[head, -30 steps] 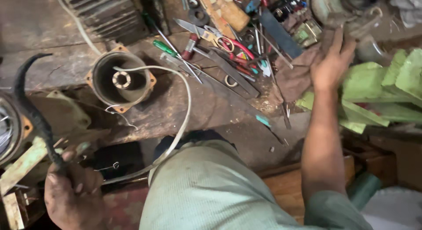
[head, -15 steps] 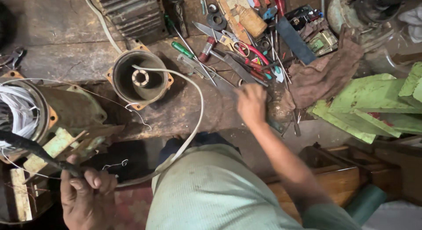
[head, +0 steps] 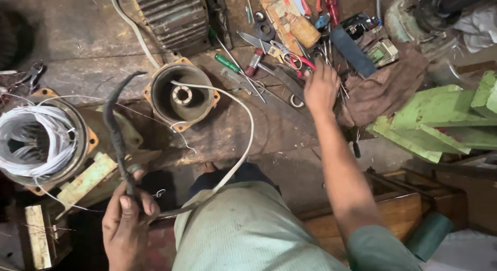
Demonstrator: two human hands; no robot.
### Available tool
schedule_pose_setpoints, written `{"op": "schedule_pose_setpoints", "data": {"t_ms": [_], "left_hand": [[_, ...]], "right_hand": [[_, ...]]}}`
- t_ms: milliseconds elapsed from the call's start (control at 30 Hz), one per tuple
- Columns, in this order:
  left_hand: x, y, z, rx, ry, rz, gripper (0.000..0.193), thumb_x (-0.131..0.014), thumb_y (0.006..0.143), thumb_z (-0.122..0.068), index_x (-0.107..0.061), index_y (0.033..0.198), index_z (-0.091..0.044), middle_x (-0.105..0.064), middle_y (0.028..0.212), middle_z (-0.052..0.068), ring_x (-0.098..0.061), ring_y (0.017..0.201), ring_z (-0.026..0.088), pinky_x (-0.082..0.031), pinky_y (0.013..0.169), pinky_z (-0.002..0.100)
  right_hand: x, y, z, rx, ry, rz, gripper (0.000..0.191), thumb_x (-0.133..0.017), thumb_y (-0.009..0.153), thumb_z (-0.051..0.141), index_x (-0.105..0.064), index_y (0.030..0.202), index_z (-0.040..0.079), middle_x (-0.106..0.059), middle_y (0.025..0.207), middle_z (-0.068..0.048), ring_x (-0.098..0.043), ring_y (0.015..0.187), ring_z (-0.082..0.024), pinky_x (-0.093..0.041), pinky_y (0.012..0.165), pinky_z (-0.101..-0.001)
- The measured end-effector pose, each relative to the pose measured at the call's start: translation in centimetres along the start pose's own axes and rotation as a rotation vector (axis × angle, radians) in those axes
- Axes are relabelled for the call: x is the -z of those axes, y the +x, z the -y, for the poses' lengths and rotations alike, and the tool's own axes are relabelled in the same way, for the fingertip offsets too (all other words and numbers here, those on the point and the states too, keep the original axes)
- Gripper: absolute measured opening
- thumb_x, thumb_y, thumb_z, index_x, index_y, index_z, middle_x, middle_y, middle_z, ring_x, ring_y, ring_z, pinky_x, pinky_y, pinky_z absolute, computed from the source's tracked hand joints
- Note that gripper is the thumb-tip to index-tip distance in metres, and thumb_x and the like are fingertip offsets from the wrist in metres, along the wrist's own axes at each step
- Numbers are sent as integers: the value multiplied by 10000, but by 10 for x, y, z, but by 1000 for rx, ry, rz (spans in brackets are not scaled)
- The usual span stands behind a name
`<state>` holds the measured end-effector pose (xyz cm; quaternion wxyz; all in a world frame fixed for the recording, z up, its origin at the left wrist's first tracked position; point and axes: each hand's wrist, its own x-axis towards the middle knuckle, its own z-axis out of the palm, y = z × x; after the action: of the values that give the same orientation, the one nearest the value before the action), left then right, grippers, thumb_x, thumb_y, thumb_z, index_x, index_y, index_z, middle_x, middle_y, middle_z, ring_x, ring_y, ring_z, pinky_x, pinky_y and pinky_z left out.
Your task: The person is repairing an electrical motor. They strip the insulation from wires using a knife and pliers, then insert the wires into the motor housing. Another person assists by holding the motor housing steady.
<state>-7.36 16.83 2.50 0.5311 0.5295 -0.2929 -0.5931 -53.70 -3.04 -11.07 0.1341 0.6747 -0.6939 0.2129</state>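
Head view, only one. Left hand (head: 126,227) low in frame, fingers curled tight round the lower end of a dark cable (head: 115,130); the cable rises stiffly from the fist and bends right at its top, near the motor housing (head: 181,96). Probably gripped low so the free end stands clear of the bench. A white cord (head: 239,127) runs out of the housing bore, loops right, then drops toward the lap and the left fist; whether that hand also pinches it I cannot tell.

Right hand (head: 321,87) stretched across to the tool pile (head: 279,53), palm down, fingers half bent over the tools beside a brown rag (head: 385,92). What it pinches, if anything, is hidden under the fingers.

Stator with white windings (head: 33,141) at left edge, lying on its side, bore facing up toward the camera. Green-handled screwdriver (head: 228,62) lies just right of the housing.

Packaging: a flat tan carton (head: 287,19) among the tools at top centre, with red print; pale green sheet pieces (head: 440,120) stacked at right.
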Motion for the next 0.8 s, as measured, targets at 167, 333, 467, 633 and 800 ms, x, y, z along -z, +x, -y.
{"op": "schedule_pose_setpoints", "data": {"t_ms": [167, 333, 467, 633, 800], "left_hand": [[11, 9, -7, 59, 33, 33, 504, -456, 1073, -311, -501, 1471, -5, -548, 809, 50, -491, 718, 115, -395, 634, 250], [7, 13, -2, 136, 40, -59, 292, -495, 1065, -259, -541, 1256, -43, -552, 782, 68, -492, 699, 132, -409, 617, 281], [15, 19, -4, 65, 9, 146, 358, -514, 1037, -249, -511, 1340, -57, -608, 940, 39, -565, 815, 111, -477, 724, 267], [22, 27, 3, -70, -38, 326, 430, -524, 1074, -275, -465, 1440, -56, -620, 951, 32, -565, 866, 104, -473, 783, 258], [16, 32, 13, -5, -258, 423, 355, -456, 1177, -328, -545, 1348, -30, -585, 867, 6, -491, 777, 86, -400, 708, 239]], "right_hand": [[-15, 13, -10, -78, -64, 147, 398, -783, 878, 255, -696, 1224, 79, -614, 1226, -182, -550, 1110, -406, -438, 882, -537], [-22, 30, -9, -31, 52, 267, 329, -801, 865, 240, -696, 1125, 66, -629, 1216, -214, -556, 1169, -420, -458, 1000, -541], [-23, 41, 13, -315, 347, 259, 317, -721, 876, 258, -667, 1096, 38, -660, 1137, -219, -691, 923, -354, -575, 746, -464], [11, 39, 22, -305, 1084, -87, 188, -637, 1021, -9, -582, 1194, 41, -614, 1160, -131, -603, 1056, -258, -505, 881, -397], [90, 0, 37, -487, 1921, -56, 259, -652, 1066, -33, -458, 1213, 55, -550, 1293, -126, -546, 1232, -248, -467, 995, -378]]}}
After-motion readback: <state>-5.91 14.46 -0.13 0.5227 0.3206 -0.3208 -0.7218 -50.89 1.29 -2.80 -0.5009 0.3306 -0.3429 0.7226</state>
